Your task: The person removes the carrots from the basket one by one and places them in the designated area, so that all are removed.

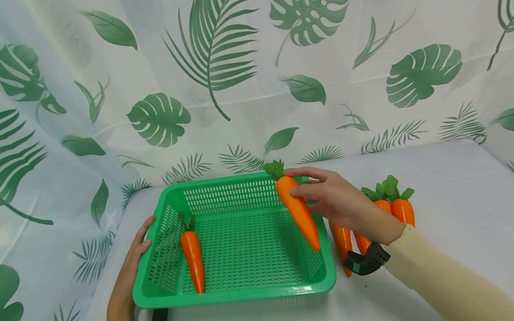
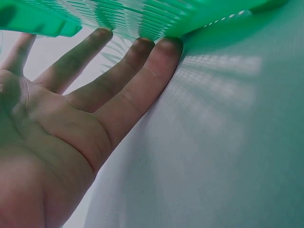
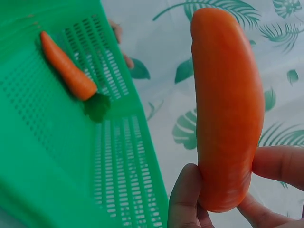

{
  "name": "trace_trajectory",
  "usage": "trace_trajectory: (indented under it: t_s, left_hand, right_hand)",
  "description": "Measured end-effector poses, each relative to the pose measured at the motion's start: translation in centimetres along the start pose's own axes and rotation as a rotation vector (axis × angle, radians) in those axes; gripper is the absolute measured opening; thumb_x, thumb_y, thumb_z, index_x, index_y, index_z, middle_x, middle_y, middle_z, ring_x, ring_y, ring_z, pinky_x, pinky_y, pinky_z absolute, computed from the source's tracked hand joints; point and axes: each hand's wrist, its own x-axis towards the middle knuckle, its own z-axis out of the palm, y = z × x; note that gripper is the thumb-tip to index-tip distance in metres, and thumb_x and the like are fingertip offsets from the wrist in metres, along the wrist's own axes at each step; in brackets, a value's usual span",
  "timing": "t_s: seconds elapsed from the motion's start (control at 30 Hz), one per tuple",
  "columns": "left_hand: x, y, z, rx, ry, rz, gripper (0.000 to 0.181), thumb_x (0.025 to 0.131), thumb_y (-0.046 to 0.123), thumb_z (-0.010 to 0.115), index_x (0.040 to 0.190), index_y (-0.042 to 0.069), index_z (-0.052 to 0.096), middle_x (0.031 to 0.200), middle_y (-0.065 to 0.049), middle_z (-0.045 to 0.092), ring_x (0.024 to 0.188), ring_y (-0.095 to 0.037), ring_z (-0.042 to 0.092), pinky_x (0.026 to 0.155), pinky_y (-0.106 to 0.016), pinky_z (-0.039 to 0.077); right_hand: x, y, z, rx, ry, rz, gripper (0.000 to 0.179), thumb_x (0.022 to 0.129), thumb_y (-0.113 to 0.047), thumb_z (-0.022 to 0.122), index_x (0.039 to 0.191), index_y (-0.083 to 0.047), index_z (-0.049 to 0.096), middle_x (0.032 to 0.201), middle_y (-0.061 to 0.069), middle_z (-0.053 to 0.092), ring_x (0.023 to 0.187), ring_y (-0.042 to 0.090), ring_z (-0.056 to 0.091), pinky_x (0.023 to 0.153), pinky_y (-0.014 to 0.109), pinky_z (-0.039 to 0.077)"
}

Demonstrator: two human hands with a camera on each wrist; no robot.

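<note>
My right hand (image 1: 336,198) pinches a carrot (image 1: 297,209) near its leafy top, holding it over the right end of a green plastic basket (image 1: 236,294). In the right wrist view this carrot (image 3: 228,109) fills the middle, thumb and fingers at its thick end. Fingers of my left hand (image 1: 130,266) touch the basket's left side from outside; in the left wrist view the hand (image 2: 71,114) is spread, its straight fingertips against the slotted wall. One carrot (image 1: 193,257) lies inside the basket at the left, leaves toward the back.
Several more carrots (image 1: 402,210) with green tops lie on the white table (image 1: 467,218) right of the basket, partly behind my right hand and wrist. A white curtain (image 1: 252,123) printed with green leaves hangs behind the table and along its left side.
</note>
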Motion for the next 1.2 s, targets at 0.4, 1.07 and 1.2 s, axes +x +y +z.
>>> trace_trajectory:
  t_s: [0.4, 1.07, 1.2]
  left_hand:
    - [-0.1, 0.2, 0.2, -0.002, 0.005, -0.018, 0.064, 0.118, 0.023, 0.032, 0.172, 0.003, 0.006, 0.161, -0.014, 0.022, 0.126, 0.000, 0.055, 0.097, -0.021, 0.050]
    - [0.2, -0.2, -0.2, 0.013, 0.019, 0.010, 0.065, 0.116, 0.016, 0.034, 0.169, -0.006, 0.004, 0.161, -0.010, 0.020, 0.124, 0.007, 0.052, 0.097, -0.016, 0.046]
    - [0.3, -0.4, -0.5, -0.013, -0.007, 0.051, 0.060, 0.116, 0.016, 0.033, 0.172, 0.007, 0.016, 0.155, 0.011, 0.035, 0.125, 0.006, 0.053, 0.097, -0.016, 0.046]
  right_hand:
    - [-2.1, 0.2, -2.7, -0.010, 0.047, 0.036, 0.057, 0.107, -0.014, 0.067, 0.160, -0.005, 0.047, 0.133, 0.010, 0.065, 0.114, 0.025, 0.063, 0.098, 0.034, 0.056]
    - [-3.3, 0.7, -4.9, 0.007, 0.098, 0.022, 0.053, 0.106, -0.014, 0.070, 0.155, -0.006, 0.052, 0.126, 0.005, 0.067, 0.105, 0.022, 0.064, 0.090, 0.031, 0.057]
    - [-3.4, 0.7, -5.4, 0.020, 0.107, 0.022, 0.050, 0.105, -0.013, 0.070, 0.152, -0.007, 0.055, 0.122, 0.005, 0.067, 0.100, 0.021, 0.063, 0.087, 0.030, 0.056]
